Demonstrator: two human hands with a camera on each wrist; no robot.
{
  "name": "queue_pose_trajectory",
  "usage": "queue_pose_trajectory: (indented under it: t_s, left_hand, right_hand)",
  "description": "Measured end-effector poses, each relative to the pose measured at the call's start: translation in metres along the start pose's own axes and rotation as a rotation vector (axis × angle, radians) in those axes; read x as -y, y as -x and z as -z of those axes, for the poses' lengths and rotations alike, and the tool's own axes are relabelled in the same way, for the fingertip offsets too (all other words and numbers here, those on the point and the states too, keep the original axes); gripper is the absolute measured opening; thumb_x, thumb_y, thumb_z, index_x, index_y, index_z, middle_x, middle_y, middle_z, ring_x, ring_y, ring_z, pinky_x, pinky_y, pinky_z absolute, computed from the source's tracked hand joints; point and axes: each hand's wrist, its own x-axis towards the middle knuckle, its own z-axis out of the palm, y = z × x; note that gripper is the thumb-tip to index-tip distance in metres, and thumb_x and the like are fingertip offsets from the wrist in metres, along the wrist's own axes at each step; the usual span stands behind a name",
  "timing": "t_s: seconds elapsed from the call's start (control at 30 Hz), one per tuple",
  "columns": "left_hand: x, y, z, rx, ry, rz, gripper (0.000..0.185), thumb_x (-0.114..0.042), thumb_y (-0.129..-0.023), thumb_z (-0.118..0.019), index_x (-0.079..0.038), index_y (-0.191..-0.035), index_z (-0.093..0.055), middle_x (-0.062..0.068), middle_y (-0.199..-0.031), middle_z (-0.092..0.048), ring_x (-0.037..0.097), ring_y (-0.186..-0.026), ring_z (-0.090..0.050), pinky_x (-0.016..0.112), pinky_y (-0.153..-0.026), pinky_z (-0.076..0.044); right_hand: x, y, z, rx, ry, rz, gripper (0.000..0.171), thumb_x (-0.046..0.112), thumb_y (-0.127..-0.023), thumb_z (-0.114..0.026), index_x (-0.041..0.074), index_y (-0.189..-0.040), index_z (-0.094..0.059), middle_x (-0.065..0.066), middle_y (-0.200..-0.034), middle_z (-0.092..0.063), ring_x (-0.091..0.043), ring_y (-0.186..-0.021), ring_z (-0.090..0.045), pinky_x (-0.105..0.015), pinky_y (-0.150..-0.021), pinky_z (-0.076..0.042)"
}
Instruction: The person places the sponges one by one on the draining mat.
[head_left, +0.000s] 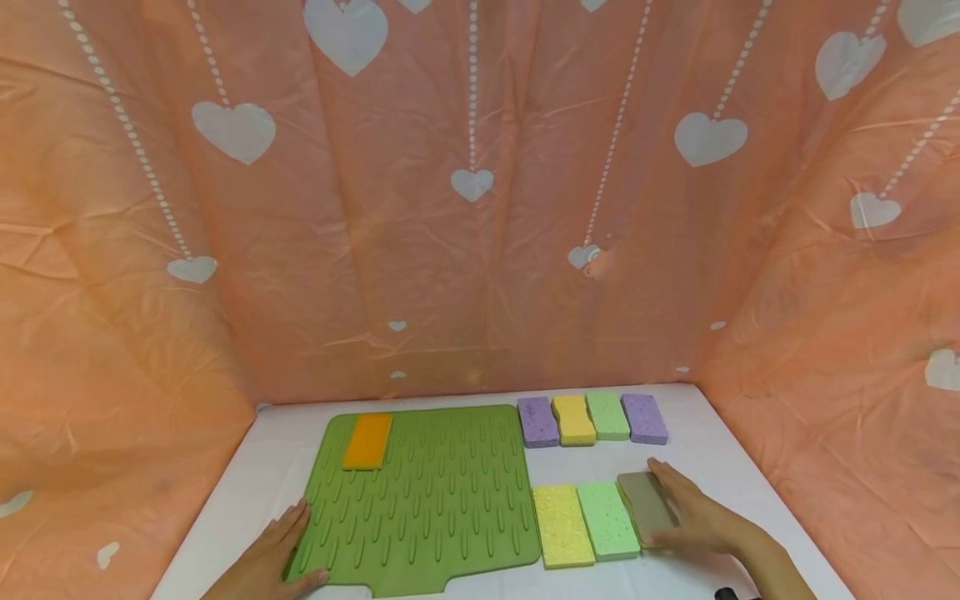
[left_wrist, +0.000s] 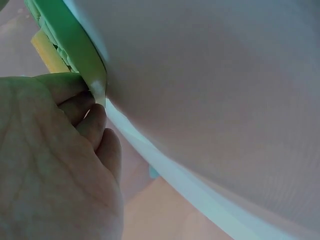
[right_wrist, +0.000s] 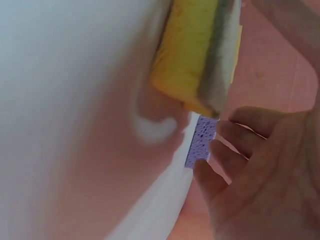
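A green ribbed mat (head_left: 435, 500) lies on the white table (head_left: 705, 417), with an orange sponge (head_left: 367, 441) on its far left corner. My left hand (head_left: 288, 546) rests at the mat's near left corner, fingers against the mat's edge (left_wrist: 75, 45) and thumb on its front rim. My right hand (head_left: 678, 508) lies with straight fingers on a grey-topped yellow sponge (head_left: 641, 500), the rightmost of three in the near row. In the right wrist view that sponge (right_wrist: 200, 55) sits just beyond the relaxed fingers (right_wrist: 240, 117).
A yellow sponge (head_left: 562, 525) and a green sponge (head_left: 607, 518) lie left of the grey one. Behind them is a row of purple (head_left: 537, 421), yellow (head_left: 573, 419), green (head_left: 607, 414) and purple (head_left: 644, 417) sponges. An orange heart-print cloth (head_left: 480, 208) walls the table on three sides.
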Motion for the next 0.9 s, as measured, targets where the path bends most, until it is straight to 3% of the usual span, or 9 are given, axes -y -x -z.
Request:
queue_pose_trajectory:
  t_s: [0.13,0.27,0.37,0.43,0.5,0.6,0.73,0.8,0.9]
  left_hand:
    - [0.0012,0.0006,-0.0024,0.000,0.043,-0.010,0.102,-0.055,-0.092,-0.079,0.019,-0.152,-0.043,0.037,-0.162,-0.039,0.055,-0.149,-0.038,-0.004,-0.093,0.013]
    - [0.0000,-0.0002,-0.0018,-0.008,0.048,-0.017,0.103,-0.054,-0.091,-0.080,0.021,-0.151,-0.043,0.039,-0.161,-0.039,0.057,-0.148,-0.039,-0.005,-0.094,0.016]
    - [-0.0008,-0.0007,0.0001,0.003,0.049,-0.008,0.103,-0.055,-0.091,-0.079,0.020,-0.152,-0.042,0.039,-0.162,-0.038,0.057,-0.148,-0.038,-0.005,-0.095,0.015]
    - [-0.0016,-0.0012,0.0016,0.014,0.028,0.000,0.104,-0.056,-0.092,-0.079,0.019,-0.153,-0.042,0.037,-0.163,-0.037,0.057,-0.148,-0.040,0.005,-0.118,0.000]
    - [-0.0021,-0.0018,0.0027,0.026,0.009,0.008,0.104,-0.058,-0.092,-0.078,0.018,-0.154,-0.041,0.036,-0.164,-0.037,0.057,-0.148,-0.040,0.030,-0.130,-0.022]
    - [-0.0020,-0.0021,0.0032,0.029,-0.029,0.007,0.104,-0.059,-0.093,-0.077,0.017,-0.155,-0.042,0.035,-0.164,-0.039,0.055,-0.147,-0.043,0.065,-0.114,-0.042]
    - [0.0007,-0.0005,0.0007,0.012,-0.007,0.003,0.103,-0.057,-0.092,-0.079,0.017,-0.154,-0.043,0.035,-0.164,-0.039,0.054,-0.148,-0.041,0.022,-0.126,-0.018]
    - [0.0016,0.0004,-0.0011,-0.004,0.014,-0.003,0.103,-0.056,-0.091,-0.080,0.018,-0.153,-0.044,0.036,-0.163,-0.039,0.055,-0.148,-0.040,0.001,-0.110,0.003]
    - [0.0018,0.0008,-0.0035,-0.023,0.037,-0.011,0.103,-0.054,-0.090,-0.081,0.019,-0.152,-0.044,0.037,-0.162,-0.039,0.056,-0.147,-0.039,-0.006,-0.096,0.014]
  right_hand:
    - [-0.0031,0.0024,0.0005,0.027,-0.010,-0.010,0.118,0.032,-0.075,-0.097,-0.012,-0.161,-0.029,-0.042,-0.160,-0.036,-0.058,-0.146,-0.038,-0.059,-0.116,-0.040]
    - [-0.0041,0.0034,0.0023,0.038,-0.035,0.002,0.121,0.031,-0.073,-0.099,-0.011,-0.162,-0.029,-0.041,-0.161,-0.036,-0.058,-0.146,-0.038,-0.037,-0.118,-0.037]
    - [-0.0049,0.0037,0.0023,0.050,-0.052,0.009,0.124,0.031,-0.072,-0.100,-0.011,-0.162,-0.027,-0.042,-0.161,-0.035,-0.058,-0.146,-0.037,-0.030,-0.117,-0.035]
    - [-0.0056,0.0041,0.0018,0.056,-0.059,0.009,0.126,0.031,-0.071,-0.101,-0.011,-0.163,-0.027,-0.042,-0.161,-0.034,-0.057,-0.146,-0.038,-0.028,-0.116,-0.036]
    - [-0.0062,0.0048,0.0012,0.064,-0.067,0.004,0.126,0.031,-0.071,-0.101,-0.011,-0.163,-0.025,-0.042,-0.161,-0.034,-0.055,-0.144,-0.040,-0.027,-0.114,-0.039]
    - [-0.0069,0.0055,0.0005,0.078,-0.073,-0.018,0.127,0.032,-0.072,-0.100,-0.009,-0.165,-0.024,-0.040,-0.163,-0.033,-0.050,-0.141,-0.042,-0.027,-0.111,-0.041]
    - [-0.0078,0.0057,0.0006,0.096,-0.073,-0.035,0.127,0.035,-0.073,-0.099,-0.006,-0.166,-0.024,-0.037,-0.164,-0.034,-0.049,-0.142,-0.041,-0.029,-0.111,-0.041]
    - [-0.0083,0.0057,0.0011,0.093,-0.074,-0.029,0.127,0.036,-0.073,-0.100,-0.006,-0.166,-0.025,-0.037,-0.163,-0.035,-0.051,-0.143,-0.040,-0.030,-0.112,-0.040]
    - [-0.0083,0.0055,0.0023,0.082,-0.075,-0.023,0.127,0.038,-0.072,-0.100,-0.006,-0.165,-0.027,-0.037,-0.162,-0.037,-0.055,-0.145,-0.039,-0.030,-0.114,-0.039]
